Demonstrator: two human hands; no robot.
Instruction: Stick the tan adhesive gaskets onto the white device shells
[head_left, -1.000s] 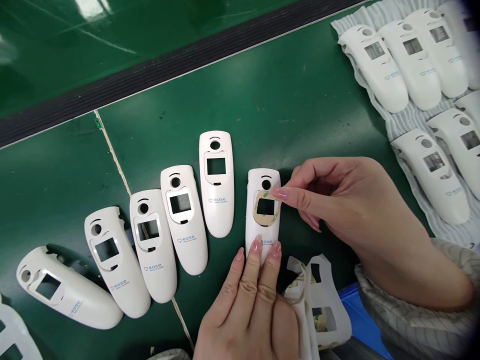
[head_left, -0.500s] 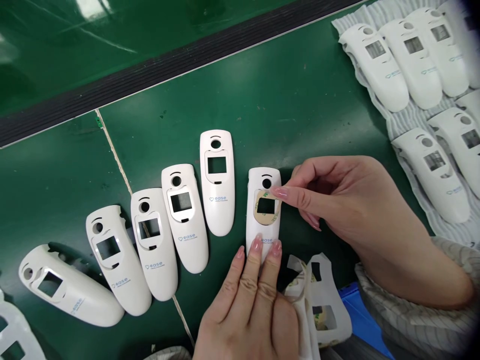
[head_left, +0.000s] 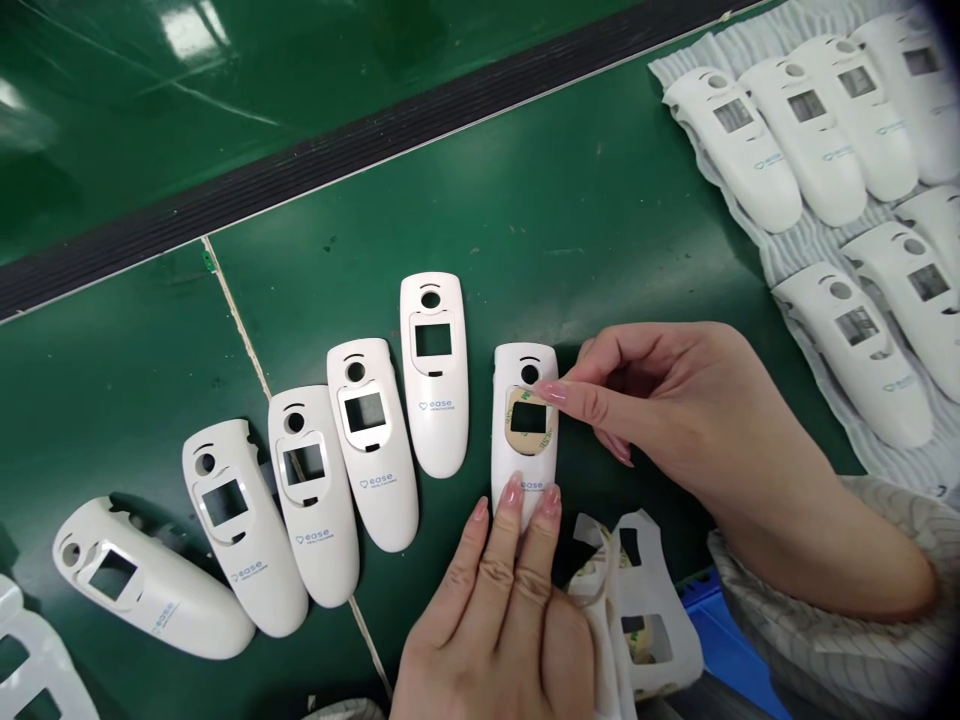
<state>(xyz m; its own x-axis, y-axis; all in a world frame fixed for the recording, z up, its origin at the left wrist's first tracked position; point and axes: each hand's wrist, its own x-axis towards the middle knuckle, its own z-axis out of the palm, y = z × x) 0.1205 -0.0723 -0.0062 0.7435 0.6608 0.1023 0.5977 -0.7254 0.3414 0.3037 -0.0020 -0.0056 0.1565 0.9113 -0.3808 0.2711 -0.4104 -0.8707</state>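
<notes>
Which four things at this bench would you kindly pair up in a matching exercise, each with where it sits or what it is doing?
Column 1
1. The right hand
2. The left hand
3. The tan adhesive ring
4. The rows of white casings

Column 2
A. Lying on a striped cloth at upper right
B. Around the square window of a white casing
C. Fingertips at the adhesive ring's edge
D. Fingertips resting on that casing's lower end

Pairs: 1-C, 2-D, 3-B, 4-A
</notes>
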